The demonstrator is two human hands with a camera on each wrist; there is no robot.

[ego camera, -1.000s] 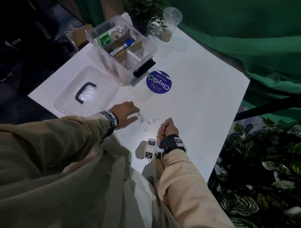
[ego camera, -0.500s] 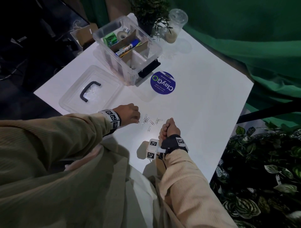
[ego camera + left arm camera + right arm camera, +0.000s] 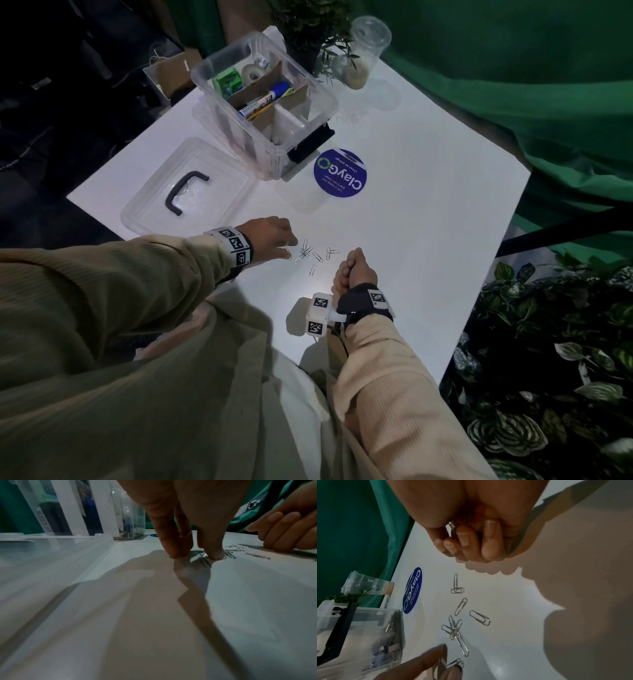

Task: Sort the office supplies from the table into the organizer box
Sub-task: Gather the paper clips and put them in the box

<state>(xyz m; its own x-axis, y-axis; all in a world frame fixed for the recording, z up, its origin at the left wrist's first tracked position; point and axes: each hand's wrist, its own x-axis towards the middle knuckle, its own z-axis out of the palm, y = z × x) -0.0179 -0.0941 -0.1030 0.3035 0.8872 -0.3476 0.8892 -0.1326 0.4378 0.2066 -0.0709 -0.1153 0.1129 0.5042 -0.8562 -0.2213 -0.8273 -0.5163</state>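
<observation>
Several silver paper clips (image 3: 308,255) lie scattered on the white table (image 3: 428,205) between my hands. My left hand (image 3: 289,248) reaches down at the left end of the scatter. In the left wrist view its fingertips (image 3: 216,555) pinch a single paper clip (image 3: 205,561) against the tabletop. My right hand (image 3: 349,267) rests on its side to the right of the clips, curled into a fist. The right wrist view shows paper clips (image 3: 453,526) held inside its curled fingers (image 3: 491,545). The clear organizer box (image 3: 329,102) stands far left, with cardboard dividers and supplies inside.
The box's clear lid (image 3: 219,192) with a black handle lies flat left of my left hand. A round blue sticker (image 3: 340,173) is on the table by the box. A plastic cup (image 3: 366,51) and a potted plant (image 3: 308,27) stand at the far edge. Leafy plants (image 3: 548,342) border the right.
My left hand, curled half a second ago, now has its fingers stretched down onto a clip at the left of the scatter. The right fist has stayed in place.
</observation>
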